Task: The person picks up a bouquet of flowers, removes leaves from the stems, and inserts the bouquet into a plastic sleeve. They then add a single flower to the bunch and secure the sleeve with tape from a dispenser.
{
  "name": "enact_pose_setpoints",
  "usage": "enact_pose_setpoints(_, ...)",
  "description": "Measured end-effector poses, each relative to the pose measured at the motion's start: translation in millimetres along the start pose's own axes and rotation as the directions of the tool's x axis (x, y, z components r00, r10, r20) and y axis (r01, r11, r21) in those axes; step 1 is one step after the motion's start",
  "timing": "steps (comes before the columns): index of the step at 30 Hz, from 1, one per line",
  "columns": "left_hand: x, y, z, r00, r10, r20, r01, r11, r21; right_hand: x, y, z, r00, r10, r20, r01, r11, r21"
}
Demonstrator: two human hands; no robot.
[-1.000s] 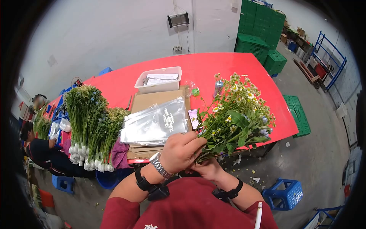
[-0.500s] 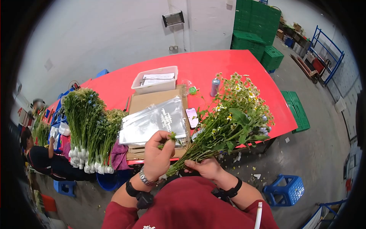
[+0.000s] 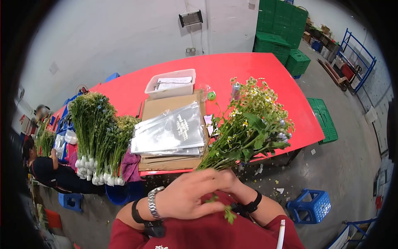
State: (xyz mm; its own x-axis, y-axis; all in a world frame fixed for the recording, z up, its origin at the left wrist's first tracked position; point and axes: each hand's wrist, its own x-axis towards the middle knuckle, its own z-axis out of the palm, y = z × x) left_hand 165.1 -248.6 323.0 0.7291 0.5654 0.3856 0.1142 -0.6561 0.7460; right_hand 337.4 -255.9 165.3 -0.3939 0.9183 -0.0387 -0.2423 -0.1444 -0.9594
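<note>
Currently, left hand (image 3: 188,194) crosses in front of right, its fingers narrowed on a leafy sprig (image 3: 229,215), short of the surface's (image 3: 224,66) near edge. Right hand (image 3: 232,182) holds flower bunch (image 3: 253,135) by the stems; those fingers mostly hidden. Bunch slants across near edge, blooms toward near right corner. Plastic sleeves (image 3: 168,130) on cardboard (image 3: 159,108), left of bunch, by same edge.

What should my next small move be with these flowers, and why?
I'd probably let go of the green sprig in your left hand: it hangs at those fingers, apart from the flower bunch, whose stems your right hand, partly hidden, seems to steady.
</note>
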Motion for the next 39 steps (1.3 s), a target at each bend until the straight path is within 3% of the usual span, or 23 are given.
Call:
enact_pose_setpoints(1,5.0,0.8,3.1,0.991,0.109,-0.074,-0.093,0.976,0.195,2.3,4.5,1.6,0.997,-0.076,-0.021,0.073,0.99,-0.119)
enact_pose_setpoints(2,10.2,-1.9,1.2,0.991,0.108,-0.075,-0.091,0.977,0.194,4.7,8.9,3.4,0.988,-0.153,-0.032,0.141,0.961,-0.238)
enact_pose_setpoints(3,17.8,-7.6,-2.6,0.975,0.124,-0.185,-0.066,0.954,0.293,6.2,11.1,5.3,0.972,-0.231,-0.035,0.204,0.913,-0.354)
enact_pose_setpoints(4,25.9,-13.4,-6.5,0.945,0.15,-0.29,-0.028,0.922,0.385,5.6,7.0,9.1,0.972,-0.231,-0.035,0.204,0.913,-0.354)
enact_pose_setpoints(6,42.2,-22.6,-9.6,0.945,0.14,-0.296,-0.008,0.914,0.406,0.9,-4.4,17.8,0.997,0.018,-0.081,-0.017,1.0,0.011)
enact_pose_setpoints(7,48.6,-24.2,-9.8,0.944,0.13,-0.302,0.012,0.904,0.428,0.0,-3.0,19.5,0.997,0.008,-0.071,-0.002,0.997,0.077)
enact_pose_setpoints(11,63.9,-24.2,-3.4,0.899,0.164,-0.405,0.073,0.858,0.509,-3.7,-0.2,22.3,0.993,0.045,-0.105,-0.039,0.997,0.06)
enact_pose_setpoints(13,65.9,-25.5,-1.9,0.903,0.15,-0.403,0.073,0.87,0.487,-6.6,-4.2,23.8,0.994,-0.014,-0.109,0.017,0.999,0.03)
enact_pose_setpoints(16,68.4,-28.0,-0.4,0.906,0.133,-0.401,0.07,0.888,0.454,-7.7,-2.8,22.1,0.991,0.046,-0.123,-0.049,0.999,-0.022)
enact_pose_setpoints(20,71.0,-32.4,-2.0,0.897,0.144,-0.418,0.029,0.925,0.379,-4.5,3.6,21.6,0.994,0.009,-0.109,-0.011,1.0,-0.021)
enact_pose_setpoints(22,71.5,-33.9,-3.9,0.892,0.133,-0.432,0.022,0.942,0.336,-3.5,2.4,23.4,0.994,-0.058,-0.089,0.06,0.998,0.013)
enact_pose_setpoints(27,68.1,-30.9,-13.1,0.878,0.06,-0.474,0.05,0.975,0.217,-3.0,-0.6,26.9,0.996,0.004,-0.09,-0.001,0.999,0.037)
enact_pose_setpoints(32,62.8,-30.5,-27.5,0.801,0.062,-0.595,-0.014,0.996,0.085,-0.7,1.0,30.5,0.998,-0.032,-0.049,0.039,0.989,0.141)
enact_pose_setpoints(34,46.8,-23.9,-38.5,0.804,0.053,-0.593,-0.003,0.996,0.085,-2.6,-0.1,31.0,0.996,0.062,-0.067,-0.053,0.99,0.129)
enact_pose_setpoints(36,24.9,-15.7,-49.3,0.879,-0.129,-0.458,0.113,0.992,-0.063,-1.9,0.0,30.5,0.995,0.067,-0.067,-0.057,0.989,0.14)
enact_pose_setpoints(37,13.4,-12.9,-56.9,0.88,-0.132,-0.456,0.116,0.991,-0.064,-1.5,-0.4,30.2,0.995,0.07,-0.069,-0.059,0.987,0.149)
enact_pose_setpoints(38,1.4,-10.8,-64.7,0.957,-0.189,-0.219,0.167,0.979,-0.116,-1.5,-2.0,29.3,0.995,0.073,-0.069,-0.062,0.987,0.151)
enact_pose_setpoints(39,-8.0,-10.3,-68.5,0.974,-0.226,0.03,0.228,0.961,-0.154,-1.4,-4.3,28.5,0.993,0.099,-0.058,-0.09,0.987,0.135)
